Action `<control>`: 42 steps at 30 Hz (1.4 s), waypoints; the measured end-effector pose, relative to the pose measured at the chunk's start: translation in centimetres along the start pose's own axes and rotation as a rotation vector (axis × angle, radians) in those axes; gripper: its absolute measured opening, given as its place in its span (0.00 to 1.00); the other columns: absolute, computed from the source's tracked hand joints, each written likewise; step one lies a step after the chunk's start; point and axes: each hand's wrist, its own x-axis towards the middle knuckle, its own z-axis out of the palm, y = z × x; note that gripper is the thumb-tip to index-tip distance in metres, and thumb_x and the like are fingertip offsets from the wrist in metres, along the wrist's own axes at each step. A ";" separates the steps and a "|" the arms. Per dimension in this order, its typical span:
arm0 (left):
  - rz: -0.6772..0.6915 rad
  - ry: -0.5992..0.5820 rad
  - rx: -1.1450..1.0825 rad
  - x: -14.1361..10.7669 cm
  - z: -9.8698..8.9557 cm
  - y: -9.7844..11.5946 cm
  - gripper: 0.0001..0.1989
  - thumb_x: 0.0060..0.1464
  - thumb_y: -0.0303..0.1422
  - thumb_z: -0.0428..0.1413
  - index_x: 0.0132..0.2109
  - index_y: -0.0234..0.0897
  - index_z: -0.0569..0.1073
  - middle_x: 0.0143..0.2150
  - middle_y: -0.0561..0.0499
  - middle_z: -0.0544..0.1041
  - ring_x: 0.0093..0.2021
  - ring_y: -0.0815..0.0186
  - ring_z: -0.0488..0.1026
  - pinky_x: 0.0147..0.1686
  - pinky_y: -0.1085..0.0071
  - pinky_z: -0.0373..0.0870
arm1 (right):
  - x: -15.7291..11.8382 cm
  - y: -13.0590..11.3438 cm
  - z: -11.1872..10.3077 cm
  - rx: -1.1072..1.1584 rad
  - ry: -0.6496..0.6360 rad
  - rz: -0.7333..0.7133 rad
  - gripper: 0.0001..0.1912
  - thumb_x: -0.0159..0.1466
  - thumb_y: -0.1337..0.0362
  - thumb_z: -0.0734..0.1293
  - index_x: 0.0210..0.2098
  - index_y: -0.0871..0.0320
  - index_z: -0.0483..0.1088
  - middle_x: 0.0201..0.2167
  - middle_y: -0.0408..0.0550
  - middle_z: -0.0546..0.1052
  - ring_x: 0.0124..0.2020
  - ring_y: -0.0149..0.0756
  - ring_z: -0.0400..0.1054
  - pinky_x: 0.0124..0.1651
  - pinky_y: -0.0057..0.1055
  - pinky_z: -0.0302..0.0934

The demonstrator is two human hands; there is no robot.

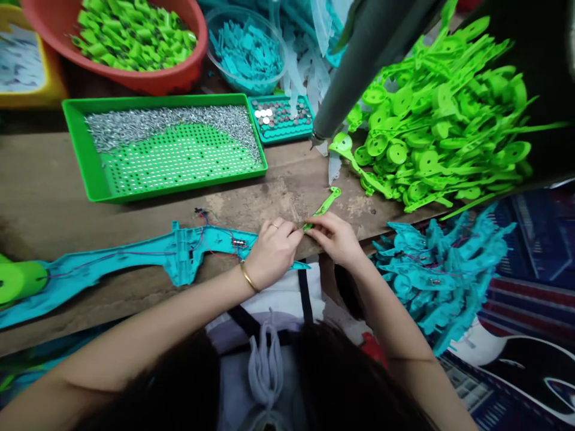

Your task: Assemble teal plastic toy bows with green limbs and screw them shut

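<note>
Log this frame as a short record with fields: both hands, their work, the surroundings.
Left hand: fingertips by the near end of a slim bright-green plastic piece; exact contact hidden
Right hand: fingertips pinched on that end
Under left hand: long turquoise plastic shell with thin wires
Beyond hands: rectangular green plastic tray of small silver metal pieces; small teal plastic tray of round silver discs
Right side: heap of bright-green plastic parts; below it, turquoise plastic parts
Surface: brown wooden table
</note>
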 end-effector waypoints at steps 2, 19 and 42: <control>0.001 0.007 -0.003 0.0 0.0 0.0 0.11 0.63 0.28 0.49 0.45 0.33 0.76 0.39 0.45 0.76 0.42 0.57 0.68 0.43 0.61 0.65 | -0.3 -0.1 0.0 -0.094 0.046 -0.071 0.08 0.66 0.66 0.65 0.40 0.53 0.77 0.35 0.47 0.75 0.38 0.35 0.71 0.42 0.31 0.67; 0.018 0.020 -0.018 0.0 0.2 -0.1 0.12 0.63 0.28 0.48 0.45 0.32 0.76 0.40 0.45 0.77 0.42 0.57 0.69 0.44 0.61 0.67 | 0.0 0.1 -0.6 -0.296 0.061 -0.013 0.14 0.69 0.62 0.60 0.49 0.51 0.74 0.43 0.49 0.75 0.44 0.39 0.72 0.48 0.34 0.67; -0.004 0.039 -0.081 -0.1 0.2 -0.3 0.12 0.62 0.27 0.48 0.44 0.32 0.77 0.41 0.45 0.78 0.43 0.57 0.70 0.45 0.61 0.68 | -0.2 1.2 -1.3 -0.153 0.018 -0.165 0.08 0.67 0.64 0.64 0.41 0.53 0.76 0.41 0.47 0.76 0.44 0.35 0.71 0.50 0.32 0.65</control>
